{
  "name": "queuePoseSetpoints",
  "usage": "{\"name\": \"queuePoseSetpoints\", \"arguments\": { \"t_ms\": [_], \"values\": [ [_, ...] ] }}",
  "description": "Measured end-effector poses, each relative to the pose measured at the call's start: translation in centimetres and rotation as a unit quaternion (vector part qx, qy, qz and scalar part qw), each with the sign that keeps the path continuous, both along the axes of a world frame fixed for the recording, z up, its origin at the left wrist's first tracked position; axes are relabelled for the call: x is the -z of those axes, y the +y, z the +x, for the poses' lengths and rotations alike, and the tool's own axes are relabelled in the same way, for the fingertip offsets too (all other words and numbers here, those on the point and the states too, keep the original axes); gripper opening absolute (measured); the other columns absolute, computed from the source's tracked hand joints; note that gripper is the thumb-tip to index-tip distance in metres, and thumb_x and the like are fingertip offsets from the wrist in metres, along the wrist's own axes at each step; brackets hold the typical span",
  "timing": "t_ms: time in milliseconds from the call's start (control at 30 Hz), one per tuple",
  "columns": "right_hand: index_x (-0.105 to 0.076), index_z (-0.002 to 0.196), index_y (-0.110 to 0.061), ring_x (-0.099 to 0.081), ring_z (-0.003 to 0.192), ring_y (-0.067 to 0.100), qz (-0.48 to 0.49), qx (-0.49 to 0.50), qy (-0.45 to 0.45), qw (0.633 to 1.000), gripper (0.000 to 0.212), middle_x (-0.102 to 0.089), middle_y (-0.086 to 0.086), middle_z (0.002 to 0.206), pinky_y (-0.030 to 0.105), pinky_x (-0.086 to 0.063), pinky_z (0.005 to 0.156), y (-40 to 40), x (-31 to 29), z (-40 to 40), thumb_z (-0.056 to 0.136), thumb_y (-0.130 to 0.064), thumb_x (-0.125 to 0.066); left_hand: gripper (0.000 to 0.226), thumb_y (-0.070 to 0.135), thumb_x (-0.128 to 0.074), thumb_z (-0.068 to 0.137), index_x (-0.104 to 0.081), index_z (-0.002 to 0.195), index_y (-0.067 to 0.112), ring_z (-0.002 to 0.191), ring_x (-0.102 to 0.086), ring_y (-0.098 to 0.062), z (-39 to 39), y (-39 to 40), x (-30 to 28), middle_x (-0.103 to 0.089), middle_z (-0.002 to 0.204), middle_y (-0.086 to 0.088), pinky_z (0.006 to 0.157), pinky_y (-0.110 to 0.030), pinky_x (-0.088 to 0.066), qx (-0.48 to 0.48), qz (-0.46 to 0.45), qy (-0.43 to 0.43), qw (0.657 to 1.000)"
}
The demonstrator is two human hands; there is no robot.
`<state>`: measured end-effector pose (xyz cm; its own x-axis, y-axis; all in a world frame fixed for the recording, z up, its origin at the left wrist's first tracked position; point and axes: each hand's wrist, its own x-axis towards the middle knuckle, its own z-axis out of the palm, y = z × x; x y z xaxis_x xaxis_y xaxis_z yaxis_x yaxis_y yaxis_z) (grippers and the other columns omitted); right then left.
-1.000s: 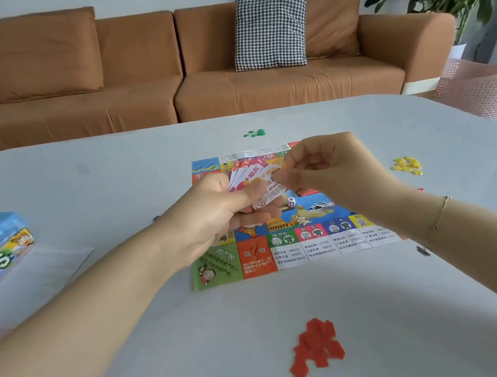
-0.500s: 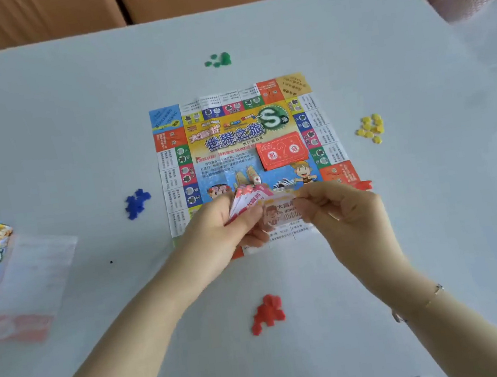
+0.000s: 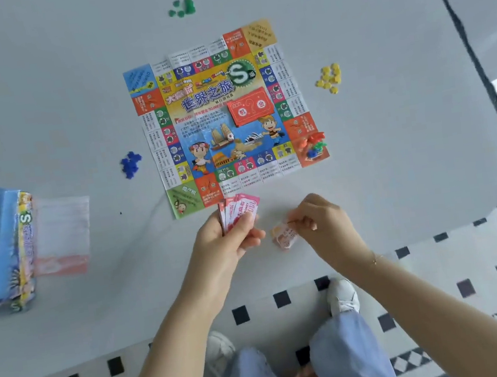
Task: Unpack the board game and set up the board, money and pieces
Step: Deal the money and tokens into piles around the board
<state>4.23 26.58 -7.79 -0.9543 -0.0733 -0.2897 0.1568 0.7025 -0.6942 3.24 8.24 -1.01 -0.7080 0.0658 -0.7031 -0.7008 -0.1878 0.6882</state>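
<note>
The left hand [image 3: 226, 242] grips a fanned stack of pink paper banknotes [image 3: 239, 210], while the right hand [image 3: 322, 225] pinches one blurred pink note [image 3: 284, 236] below the square, creased paper game board [image 3: 224, 118].

A pale grey tabletop [image 3: 397, 167] with a rounded corner fills most of the view. Below its near edge lies a light tiled floor [image 3: 444, 272] set with small black squares and a checkered border. Bright daylight glares at the right edge.

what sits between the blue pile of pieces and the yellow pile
The square colourful paper game board lies between the blue plastic pieces and yellow plastic pieces, in the head view.
</note>
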Motion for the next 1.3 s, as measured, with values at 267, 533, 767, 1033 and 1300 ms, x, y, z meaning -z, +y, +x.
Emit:
{"name": "queuePoseSetpoints", "arguments": {
  "t_ms": [267,533,767,1033,1300],
  "values": [
    [-0.065,0.099,-0.021,-0.049,0.061,0.004,-0.131,0.191,-0.042,0.972,0.013,-0.058,-0.002,0.084,0.011,-0.040,0.061,0.0,-5.9,-1.8,0.087,-0.015,-0.065,0.011,0.004,-0.059,0.089,-0.062,0.099,0.006,0.079,-0.068,-0.023,-0.9,0.1,-3.6,-0.069,0.084,-0.010,0.065,-0.020,-0.054,0.011,-0.018,-0.021,1.000],
    [-0.073,0.081,-0.011,-0.057,0.059,0.004,-0.234,0.077,-0.077,0.966,0.013,-0.066,-0.009,0.068,0.013,-0.045,0.059,0.6,-15.2,-5.1,0.082,-0.023,-0.072,0.013,0.008,-0.065,0.086,-0.063,0.097,0.014,0.067,-0.069,-0.010,-3.0,3.2,-10.1,-0.071,0.082,-0.004,0.057,-0.014,-0.050,0.101,-0.013,-0.007,0.995],
    [-0.073,0.078,-0.007,-0.054,0.055,0.001,-0.249,0.122,-0.093,0.956,0.004,-0.065,-0.003,0.064,0.013,-0.043,0.058,1.6,-17.6,-8.9,0.081,-0.010,-0.072,0.020,0.021,-0.045,0.098,-0.062,0.099,0.010,0.072,-0.070,-0.015,-7.0,4.3,-12.1,-0.071,0.088,-0.007,0.059,-0.016,-0.053,0.065,0.092,-0.032,0.993],
    [-0.075,0.092,-0.010,-0.066,0.072,0.029,-0.245,0.162,-0.087,0.952,0.014,-0.071,0.011,0.077,0.036,-0.056,0.071,1.6,-17.4,-13.7,0.080,-0.016,-0.074,0.019,0.016,-0.057,0.092,-0.065,0.103,0.002,0.083,-0.071,-0.024,-13.5,4.2,-11.2,-0.073,0.094,-0.012,0.075,-0.027,-0.059,0.085,0.032,-0.004,0.996],
    [-0.073,0.077,-0.013,-0.063,0.064,0.013,-0.225,0.166,-0.114,0.953,0.003,-0.070,0.003,0.071,0.021,-0.052,0.064,4.3,-16.0,-16.5,0.079,-0.012,-0.074,0.009,0.017,-0.067,0.086,-0.068,0.095,0.015,0.080,-0.072,-0.016,-15.5,7.3,-10.1,-0.075,0.090,-0.003,0.066,-0.024,-0.057,0.059,-0.044,0.007,0.997]
  ]
}}
